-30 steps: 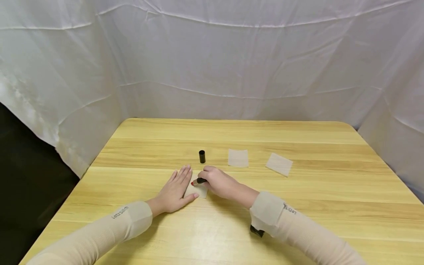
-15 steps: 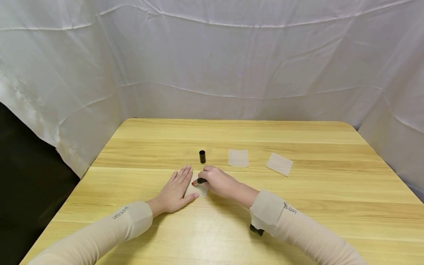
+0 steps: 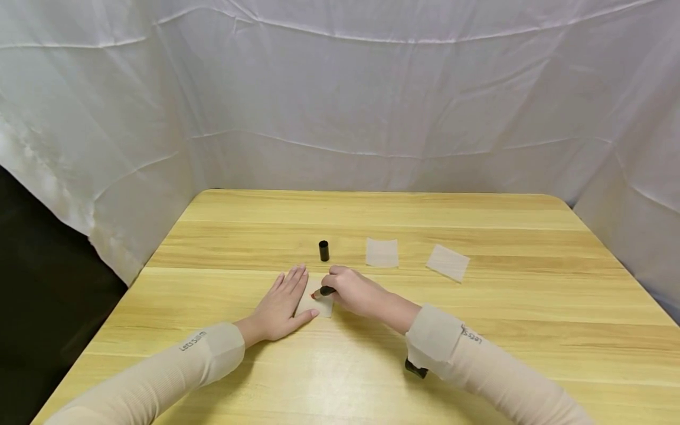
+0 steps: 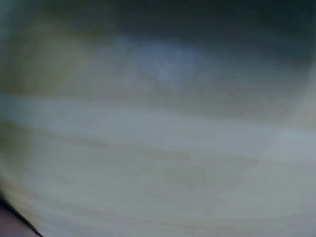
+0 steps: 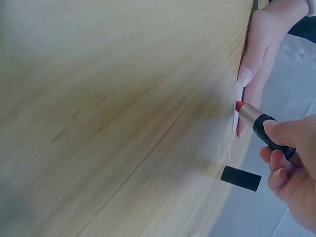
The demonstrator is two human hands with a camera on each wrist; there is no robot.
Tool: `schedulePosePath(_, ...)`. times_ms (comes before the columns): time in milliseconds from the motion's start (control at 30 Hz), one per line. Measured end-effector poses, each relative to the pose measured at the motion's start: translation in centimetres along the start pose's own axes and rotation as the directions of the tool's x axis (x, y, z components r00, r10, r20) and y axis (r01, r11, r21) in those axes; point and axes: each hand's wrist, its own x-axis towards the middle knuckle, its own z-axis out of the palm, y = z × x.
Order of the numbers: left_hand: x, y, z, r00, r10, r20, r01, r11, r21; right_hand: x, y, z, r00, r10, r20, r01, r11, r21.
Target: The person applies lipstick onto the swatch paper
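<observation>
Lipstick [image 3: 326, 291] tilts over a paper square [image 3: 321, 306], nearer the tabletop's [image 3: 531, 319] left edge. The left hand [image 3: 277, 308] lies flat on that square, fingers straight; a black cap [image 3: 324, 251] stands nearer the far edge, the right hand [image 3: 357, 291] pinches the lipstick, and two sheets [image 3: 382, 253] lie further right.

The hands, left [image 3: 280, 307] and right [image 3: 360, 293], partly cover one sheet [image 3: 324, 306]; the blurred left wrist view probably shows tabletop [image 3: 478, 336].
</observation>
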Motion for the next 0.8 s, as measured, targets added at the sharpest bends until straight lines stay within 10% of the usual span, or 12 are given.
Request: schedulePosePath(800, -0.1, 0.1, -0.1, 1.000, -0.012, 0.016, 0.012, 1.000, -0.001, -1.6, -0.2, -0.9, 1.000, -0.015, 0.011, 0.015, 1.000, -0.026)
